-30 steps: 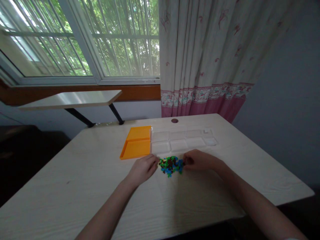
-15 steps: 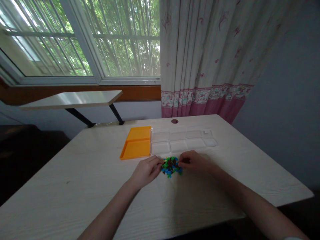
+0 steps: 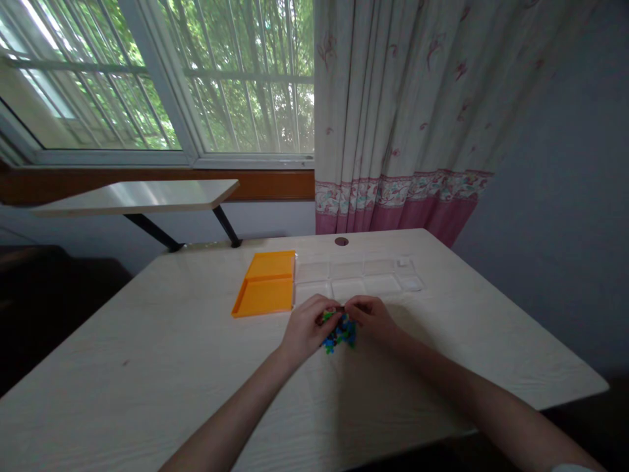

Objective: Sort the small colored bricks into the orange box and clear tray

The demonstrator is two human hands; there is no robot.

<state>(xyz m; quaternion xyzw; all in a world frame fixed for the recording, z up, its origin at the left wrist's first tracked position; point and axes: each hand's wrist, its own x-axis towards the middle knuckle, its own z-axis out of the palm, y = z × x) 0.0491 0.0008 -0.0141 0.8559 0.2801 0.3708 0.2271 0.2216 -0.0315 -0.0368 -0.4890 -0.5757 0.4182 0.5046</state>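
A small heap of blue, green and dark brown plastic pieces (image 3: 339, 334) lies on the table in front of me. My left hand (image 3: 310, 325) is over the heap's left side, its thumb and fingers pinched together. From the right, my right hand (image 3: 376, 318) reaches the heap's far edge with its fingers curled closed. The fingertips of both hands nearly meet above the pieces, and something small and dark shows between them. What each hand grips is too small to make out. My fingers cover part of the heap.
Beyond the heap, an orange tray (image 3: 268, 295) with two sections lies beside a clear plastic compartment tray (image 3: 363, 275). A raised shelf (image 3: 142, 196) on black supports stands at the back left. The pale table (image 3: 171, 367) has a round cable hole (image 3: 341, 241) near its far edge.
My hands have drawn closer together over the heap. The left has moved right and now covers more of the pieces; the right has shifted slightly left.
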